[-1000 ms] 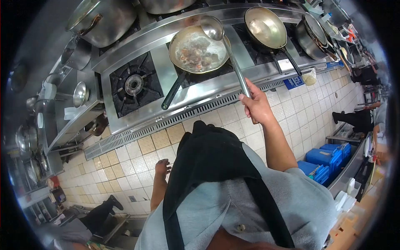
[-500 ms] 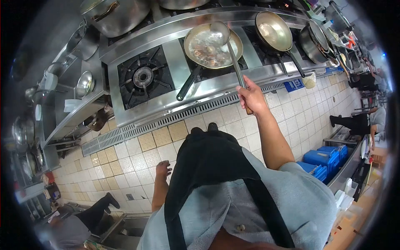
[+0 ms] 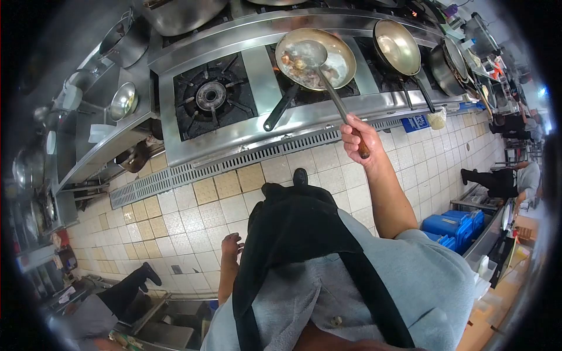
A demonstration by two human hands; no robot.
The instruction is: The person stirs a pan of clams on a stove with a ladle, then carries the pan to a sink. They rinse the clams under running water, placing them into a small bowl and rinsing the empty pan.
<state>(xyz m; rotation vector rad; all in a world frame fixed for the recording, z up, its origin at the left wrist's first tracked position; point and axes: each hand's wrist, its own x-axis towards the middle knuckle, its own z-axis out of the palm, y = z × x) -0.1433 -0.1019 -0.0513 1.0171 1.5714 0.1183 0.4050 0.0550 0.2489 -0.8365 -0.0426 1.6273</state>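
My right hand is wrapped round the wooden-ended handle of a long steel ladle. The ladle's bowl rests inside a frying pan, among liquid and chunks of food whose kind I cannot make out. The pan sits on a lit burner, its black handle pointing toward me with no hand on it. Low at my side hangs my left hand, away from the stove, with loosely curled fingers and nothing in it.
To the left of the pan is a bare burner. A second frying pan and stacked pots stand to its right. Large pots line the back. Blue bins and other people are at the right; another person is behind left.
The ladle's bowl has gone lower and left in the pan, its handle now slanting down to the right. My right hand has turned with it. My left hand still hangs at my side.
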